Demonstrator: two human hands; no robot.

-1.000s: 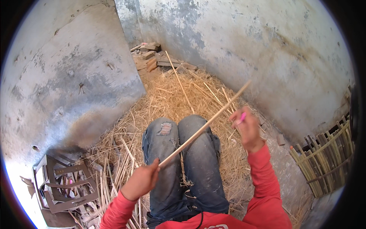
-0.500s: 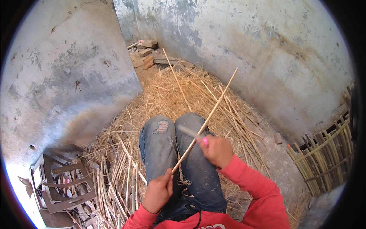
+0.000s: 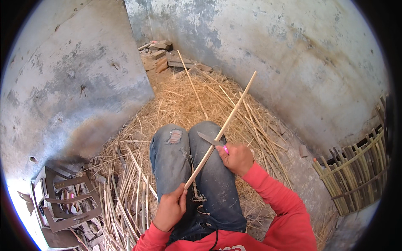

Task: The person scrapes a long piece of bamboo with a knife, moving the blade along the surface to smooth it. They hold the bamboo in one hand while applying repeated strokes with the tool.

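A long pale stick [image 3: 235, 108], like split bamboo, slants from over my lap up toward the far right. Its near end is gripped by my left hand [image 3: 171, 208], fingers wrapped round it. My right hand [image 3: 237, 158] is closed on a knife with a bright pink handle [image 3: 225, 149]. The grey pointed blade [image 3: 207, 138] crosses the stick above my right thigh, its tip directed to the far left. Blade and stick appear to touch. Most of the handle is hidden in my fist.
Straw-like shavings [image 3: 173, 97] cover the floor ahead of my knees. Long sticks [image 3: 133, 201] lie at the left, others [image 3: 261, 138] at the right. A broken brown frame [image 3: 73, 201] stands near left, a slatted panel [image 3: 356, 171] at right. Bricks [image 3: 161, 48] lie between the far walls.
The knife, blurred before, now shows sharply and sits slightly higher along the stick. My whole view has shifted a little; both hands keep their hold.
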